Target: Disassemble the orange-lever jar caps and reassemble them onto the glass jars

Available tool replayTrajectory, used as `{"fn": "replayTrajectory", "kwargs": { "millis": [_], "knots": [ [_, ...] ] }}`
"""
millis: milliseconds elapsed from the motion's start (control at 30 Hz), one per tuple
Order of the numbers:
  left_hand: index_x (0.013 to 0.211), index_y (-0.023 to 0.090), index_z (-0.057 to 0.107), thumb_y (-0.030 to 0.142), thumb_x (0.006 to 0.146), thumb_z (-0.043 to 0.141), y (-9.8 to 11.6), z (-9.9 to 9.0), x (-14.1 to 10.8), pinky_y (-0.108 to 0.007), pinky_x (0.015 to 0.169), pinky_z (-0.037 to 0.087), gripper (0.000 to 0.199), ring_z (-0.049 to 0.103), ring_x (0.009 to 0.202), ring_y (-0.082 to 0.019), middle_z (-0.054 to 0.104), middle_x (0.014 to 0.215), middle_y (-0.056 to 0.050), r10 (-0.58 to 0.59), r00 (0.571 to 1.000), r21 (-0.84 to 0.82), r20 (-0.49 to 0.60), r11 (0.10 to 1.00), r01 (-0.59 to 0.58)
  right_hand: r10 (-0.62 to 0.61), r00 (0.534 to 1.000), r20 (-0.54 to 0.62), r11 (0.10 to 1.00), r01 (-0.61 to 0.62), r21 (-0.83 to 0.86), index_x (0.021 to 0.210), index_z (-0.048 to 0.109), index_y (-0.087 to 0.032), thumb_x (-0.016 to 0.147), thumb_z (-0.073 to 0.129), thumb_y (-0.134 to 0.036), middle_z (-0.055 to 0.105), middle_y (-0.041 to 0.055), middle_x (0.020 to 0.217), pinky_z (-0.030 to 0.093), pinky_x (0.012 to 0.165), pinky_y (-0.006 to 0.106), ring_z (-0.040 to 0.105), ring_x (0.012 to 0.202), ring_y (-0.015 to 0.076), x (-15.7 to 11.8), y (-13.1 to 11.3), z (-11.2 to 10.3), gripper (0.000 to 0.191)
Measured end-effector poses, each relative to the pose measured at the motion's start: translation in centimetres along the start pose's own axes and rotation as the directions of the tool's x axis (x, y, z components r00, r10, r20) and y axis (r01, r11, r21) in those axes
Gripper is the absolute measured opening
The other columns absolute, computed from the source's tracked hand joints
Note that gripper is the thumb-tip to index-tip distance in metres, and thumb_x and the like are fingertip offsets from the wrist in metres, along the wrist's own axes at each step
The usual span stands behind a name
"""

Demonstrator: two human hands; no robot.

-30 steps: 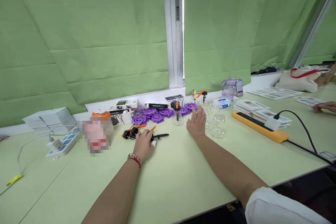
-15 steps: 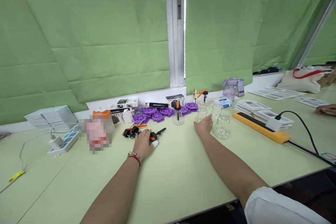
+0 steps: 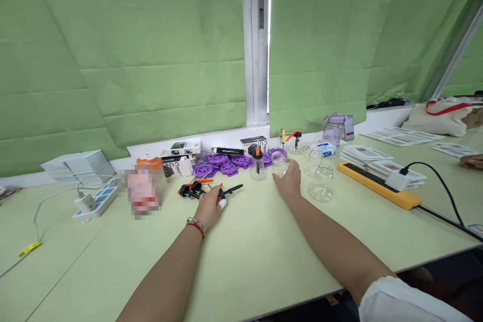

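My left hand [image 3: 210,207], a white wrap on its thumb, closes its fingers round a black-and-orange bottle top with a black stem [image 3: 234,189]. Similar black-and-orange tops [image 3: 191,190] lie beside it on the table. My right hand [image 3: 290,181] grips a clear glass bottle [image 3: 279,162], whose open mouth shows above the fingers. Just left of that stands a glass bottle fitted with a black-and-orange top [image 3: 258,170]. More clear open bottles [image 3: 320,188] stand right of my right hand. Behind, another glass bottle carries a top with an orange lever [image 3: 295,140].
Purple wheel-shaped parts [image 3: 217,163] and printed boxes [image 3: 177,165] line the wall. On the right lie a yellow power strip [image 3: 377,185] and stacked cards [image 3: 368,153]; another person's hand [image 3: 471,161] is at the edge. A white power strip [image 3: 98,201] sits left.
My right hand has moved left with the glass bottle, away from the other open bottles. My left hand has stayed at the black-and-orange tops. The view has shifted slightly.
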State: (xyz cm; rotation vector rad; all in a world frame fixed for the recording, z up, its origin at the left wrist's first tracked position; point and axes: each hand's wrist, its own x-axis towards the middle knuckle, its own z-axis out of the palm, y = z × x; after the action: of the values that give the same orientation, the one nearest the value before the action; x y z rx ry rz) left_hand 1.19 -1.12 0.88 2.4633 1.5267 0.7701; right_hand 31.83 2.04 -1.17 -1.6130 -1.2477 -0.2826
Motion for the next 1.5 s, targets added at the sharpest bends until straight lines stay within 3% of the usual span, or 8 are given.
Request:
{"fn": "replayTrajectory", "kwargs": {
  "millis": [100,200,433,700,833,1200,1367,1500],
  "knots": [
    [0.133,0.018,0.04,0.022,0.082,0.046,-0.6,0.0,-0.1,-0.042,0.099,0.037,0.051,0.048,0.119,-0.026,0.053,0.129,-0.012,-0.027,0.999,-0.153,-0.035,0.988,0.021,-0.29,0.954,0.082,0.951,0.296,-0.085,0.129,0.039,-0.015,0.071,0.056,-0.018,0.035,0.0164,0.137,0.027,0.103,0.046,0.029,0.127,0.0306,-0.7,-2.0,-0.9,0.061],
    [0.134,0.018,0.04,0.022,0.082,0.047,-1.1,-0.1,-0.2,-0.041,0.104,0.033,0.052,0.042,0.125,-0.024,0.047,0.135,-0.012,-0.059,0.996,-0.263,-0.068,0.964,0.04,-0.426,0.891,0.156,0.88,0.448,-0.157,0.128,0.046,-0.019,0.07,0.049,-0.006,0.035,0.0132,0.139,0.025,0.104,0.044,0.027,0.13,0.0291,-1.3,-3.2,-1.5,0.059],
    [0.131,0.018,0.043,0.021,0.081,0.049,-1.2,-0.1,-0.2,-0.043,0.105,0.033,0.05,0.044,0.123,-0.025,0.048,0.133,-0.012,-0.061,0.995,-0.32,-0.074,0.947,0.034,-0.464,0.854,0.235,0.845,0.507,-0.172,0.127,0.052,-0.022,0.068,0.045,0.002,0.041,0.0126,0.137,0.025,0.103,0.045,0.03,0.129,0.0292,-1.7,-3.6,-1.4,0.063],
    [0.129,0.019,0.045,0.022,0.079,0.051,-0.2,-0.2,-0.5,-0.041,0.102,0.036,0.05,0.047,0.12,-0.024,0.051,0.13,-0.011,0.011,0.999,-0.354,-0.041,0.935,-0.025,-0.59,0.702,0.399,0.761,0.649,-0.016,0.129,0.05,-0.022,0.066,0.048,-0.001,0.042,0.0121,0.137,0.026,0.104,0.045,0.031,0.127,0.0289,-3.6,-6.4,-2.2,0.066],
    [0.128,0.018,0.047,0.024,0.079,0.053,0.5,-0.2,-0.7,-0.041,0.102,0.037,0.05,0.048,0.119,-0.023,0.053,0.128,-0.011,0.041,0.999,-0.401,-0.008,0.915,-0.041,-0.603,0.663,0.443,0.749,0.661,0.031,0.132,0.047,-0.023,0.065,0.051,-0.003,0.043,0.0113,0.135,0.028,0.104,0.044,0.034,0.125,0.0286,-4.5,-7.7,-2.4,0.069],
    [0.127,0.019,0.049,0.024,0.079,0.052,0.5,-0.5,-0.5,-0.042,0.104,0.035,0.048,0.047,0.12,-0.023,0.052,0.129,-0.011,0.068,0.997,-0.389,-0.038,0.918,-0.078,-0.594,0.671,0.444,0.804,0.515,0.298,0.135,0.036,-0.016,0.062,0.058,-0.011,0.042,0.0137,0.134,0.027,0.108,0.047,0.033,0.127,0.0274,-4.2,-7.1,-2.2,0.076],
    [0.125,0.019,0.051,0.024,0.08,0.052,0.2,-0.5,-0.5,-0.04,0.104,0.035,0.046,0.047,0.12,-0.023,0.053,0.128,-0.011,0.06,0.998,-0.405,-0.026,0.912,-0.065,-0.45,0.706,0.546,0.866,0.195,0.461,0.126,0.043,-0.021,0.057,0.071,-0.02,0.047,0.0109,0.128,0.035,0.104,0.043,0.04,0.123,0.0256,-3.6,-6.8,-2.7,0.075],
    [0.127,0.018,0.05,0.028,0.079,0.054,-0.3,0.0,-0.6,-0.041,0.106,0.033,0.049,0.047,0.121,-0.023,0.053,0.13,-0.011,0.024,1.0,-0.451,0.008,0.892,-0.018,-0.377,0.656,0.653,0.784,-0.149,0.603,0.121,0.042,-0.023,0.054,0.079,-0.028,0.048,0.01,0.13,0.037,0.101,0.041,0.047,0.12,0.0226,-3.3,-6.0,-2.3,0.076]
  ]
}}
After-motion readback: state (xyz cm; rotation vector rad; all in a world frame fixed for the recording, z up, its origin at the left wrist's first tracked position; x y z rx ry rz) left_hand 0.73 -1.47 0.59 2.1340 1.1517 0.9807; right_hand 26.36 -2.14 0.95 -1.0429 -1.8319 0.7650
